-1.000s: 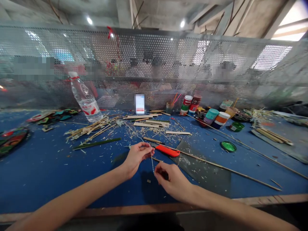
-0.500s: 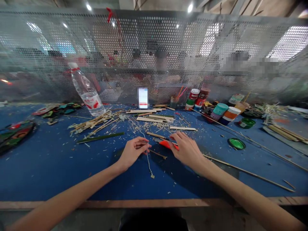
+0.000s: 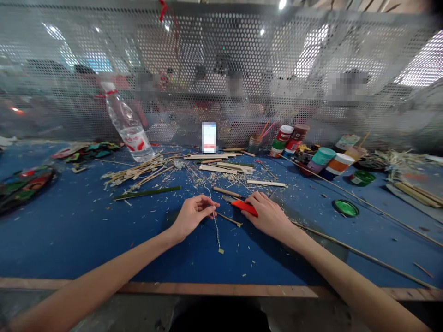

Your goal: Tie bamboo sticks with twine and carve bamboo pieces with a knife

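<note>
Near the middle of the table my left hand (image 3: 195,213) is closed, thumb and fingertips pinched at a white twisted string (image 3: 217,233). The string's lower end carries a small pale tag (image 3: 221,251). A thin stick (image 3: 230,219) runs out from the same fingertips toward the right; its inner end is hidden by them. My right hand (image 3: 268,213) is closed over the handle of an orange-red utility knife (image 3: 244,207), its grey blade end pointing left. Just beyond the knife lies a tan wooden-handled tool (image 3: 224,191), partly behind my right fingers.
Bamboo strips (image 3: 224,168) and shavings lie beyond my hands, with a green strip (image 3: 148,193) on the left. A water bottle (image 3: 133,133) leans by the perforated metal screen (image 3: 187,60). Paint bottles (image 3: 323,159), a green paint lid (image 3: 346,208) and long canes (image 3: 363,252) are on the right.
My right hand has lowered and closed around the utility knife. My left hand keeps its pinch at the string. The whole view has tilted slightly downward.
</note>
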Motion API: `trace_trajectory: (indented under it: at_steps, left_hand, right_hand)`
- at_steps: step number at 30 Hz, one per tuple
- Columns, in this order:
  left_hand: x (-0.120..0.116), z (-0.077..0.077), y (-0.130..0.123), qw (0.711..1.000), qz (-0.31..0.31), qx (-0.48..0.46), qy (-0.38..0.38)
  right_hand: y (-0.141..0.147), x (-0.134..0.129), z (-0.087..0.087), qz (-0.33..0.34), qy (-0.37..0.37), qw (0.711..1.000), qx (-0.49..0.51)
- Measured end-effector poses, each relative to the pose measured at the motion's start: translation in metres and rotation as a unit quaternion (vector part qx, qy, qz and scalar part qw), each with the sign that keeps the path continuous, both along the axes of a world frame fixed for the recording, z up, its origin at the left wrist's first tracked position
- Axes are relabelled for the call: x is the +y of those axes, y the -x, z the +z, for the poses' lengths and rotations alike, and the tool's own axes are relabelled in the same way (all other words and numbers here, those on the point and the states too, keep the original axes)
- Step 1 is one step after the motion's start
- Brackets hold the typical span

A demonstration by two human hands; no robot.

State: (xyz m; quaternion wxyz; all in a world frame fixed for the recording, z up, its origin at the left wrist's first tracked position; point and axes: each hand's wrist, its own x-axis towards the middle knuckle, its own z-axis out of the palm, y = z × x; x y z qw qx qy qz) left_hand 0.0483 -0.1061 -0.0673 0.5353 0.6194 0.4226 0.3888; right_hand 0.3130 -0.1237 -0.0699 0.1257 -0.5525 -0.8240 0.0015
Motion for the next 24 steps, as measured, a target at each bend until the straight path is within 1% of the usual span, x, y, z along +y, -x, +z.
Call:
trace_trajectory:
  at_steps: [4, 7, 12, 16, 20, 24]
  left_hand:
    - [-0.002, 0.005, -0.001, 0.999, 0.004, 0.032, -0.022]
    - [-0.004, 0.009, 0.000, 0.998, 0.015, 0.049, -0.048]
    - [-0.006, 0.009, -0.001, 0.995, 0.017, 0.067, -0.077]
    - [-0.006, 0.006, -0.001, 0.997, 0.004, 0.044, -0.067]
    - [-0.005, 0.004, 0.000, 0.998, -0.004, 0.027, -0.051]
    - [-0.003, 0.002, 0.001, 0.999, 0.007, 0.018, -0.050]
  right_hand:
    - [-0.001, -0.002, 0.001, 0.014, -0.004, 0.999, 0.029]
    - [-0.001, -0.003, 0.004, 0.008, -0.005, 0.998, 0.056]
    - [-0.004, -0.003, 0.006, 0.003, -0.020, 0.992, 0.125]
    - [-0.005, -0.003, 0.008, -0.006, -0.021, 0.989, 0.149]
    - [-0.004, -0.005, 0.012, -0.023, 0.014, 0.981, 0.194]
    - [-0.004, -0.009, 0.017, -0.019, 0.038, 0.970, 0.241]
